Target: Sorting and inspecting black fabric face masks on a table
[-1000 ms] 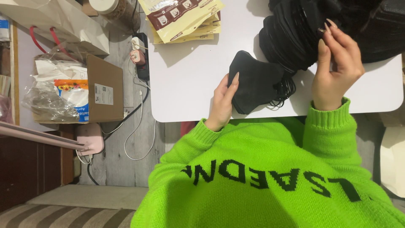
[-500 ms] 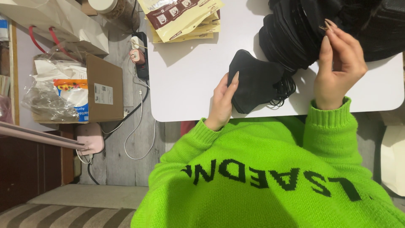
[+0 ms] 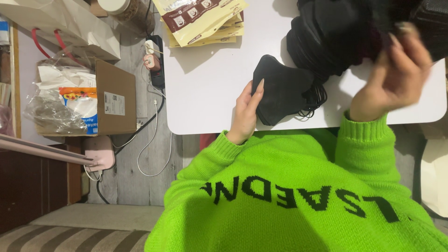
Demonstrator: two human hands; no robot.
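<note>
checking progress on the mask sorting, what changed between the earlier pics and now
The right hand, which was raised with its fingertips pinched at the black pile, has dropped lower toward the table and is blurred with motion; whether it holds anything cannot be told. The left hand stays resting on the stack of black masks, and the packets have not moved.

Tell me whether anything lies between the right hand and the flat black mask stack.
Nothing visible does. The right hand, blurred, is at the big black heap. Only bare white table separates it from the black mask stack, whose ear loops trail toward it. The left hand lies open on the stack's opposite edge.
</note>
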